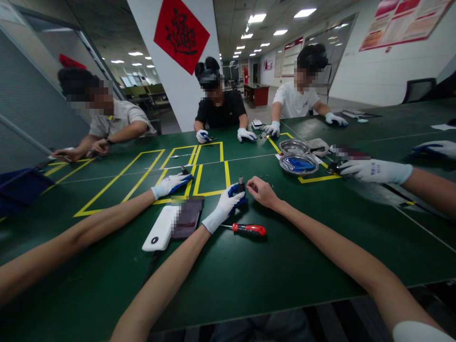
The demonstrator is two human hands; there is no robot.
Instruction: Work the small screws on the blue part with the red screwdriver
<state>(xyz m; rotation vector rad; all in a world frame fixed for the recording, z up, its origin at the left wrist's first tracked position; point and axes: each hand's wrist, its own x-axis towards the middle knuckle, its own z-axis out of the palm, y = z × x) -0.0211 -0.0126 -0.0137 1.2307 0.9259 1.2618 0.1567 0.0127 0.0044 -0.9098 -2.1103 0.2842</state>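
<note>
My left hand [226,203] wears a white glove with a blue palm and is closed round a small dark part [241,182] standing on the green table [249,275]. My bare right hand [261,190] is right beside it, its fingertips pinched at the top of that part. A red-handled screwdriver [248,229] lies on the table just in front of my left wrist, touched by neither hand.
A white power bank [159,231] and a dark flat device [187,217] lie left of my left arm. A co-worker's gloved hand [171,183] reaches in from the left, another [370,170] from the right. Two metal bowls [298,164] stand behind. Yellow tape boxes [212,179] mark the table. Three people work opposite.
</note>
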